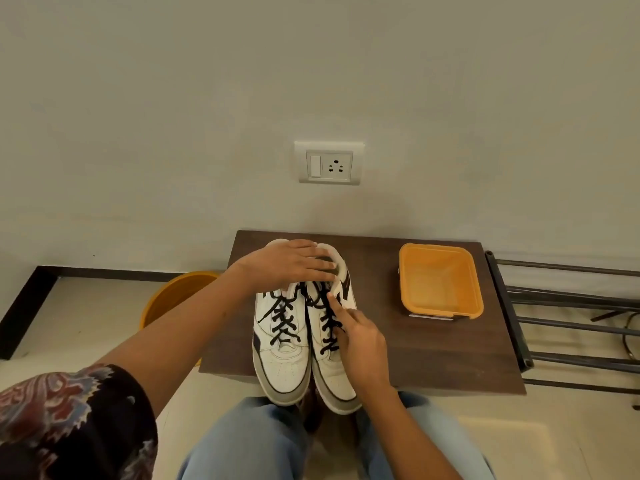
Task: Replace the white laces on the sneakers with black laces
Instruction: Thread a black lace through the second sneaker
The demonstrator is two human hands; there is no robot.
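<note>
Two white sneakers stand side by side on a small dark wooden table (433, 358), toes toward me. The left sneaker (282, 362) and the right sneaker (334, 375) both carry black laces (282, 323) crossed through their eyelets. My left hand (291, 263) lies flat with straight fingers across the collars of both shoes. My right hand (360, 344) rests on the right sneaker's outer side, its index finger stretched out and touching the black lace near the top eyelets. No white laces are in view.
An orange square tub (474, 306) sits on the table's right part. An orange round bucket (166, 299) stands on the floor to the left. A black metal rack (554, 320) is at the right. A wall socket (329, 162) hangs behind.
</note>
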